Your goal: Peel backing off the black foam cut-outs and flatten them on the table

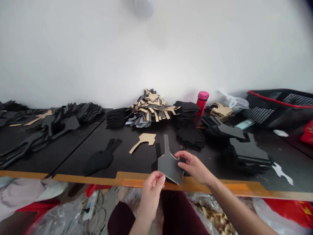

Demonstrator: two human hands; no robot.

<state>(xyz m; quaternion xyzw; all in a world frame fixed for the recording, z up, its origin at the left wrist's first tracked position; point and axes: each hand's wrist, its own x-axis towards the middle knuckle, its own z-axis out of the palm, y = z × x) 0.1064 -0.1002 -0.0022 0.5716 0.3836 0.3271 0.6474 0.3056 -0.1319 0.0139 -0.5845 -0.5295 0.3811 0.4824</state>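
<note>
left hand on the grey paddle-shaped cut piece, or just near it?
Touching. In the head view the left hand has its fingertips on the lower left edge of the grey paddle-shaped cut piece; the right hand grips its right side.

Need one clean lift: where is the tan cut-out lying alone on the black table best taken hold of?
Probably by the narrow handle of the tan cut-out, coming from the near left. That strip points toward the table's front edge with bare tabletop around it, while the broad end faces the mixed pile. It lies flat, so a fingertip must slip under an edge.
</note>
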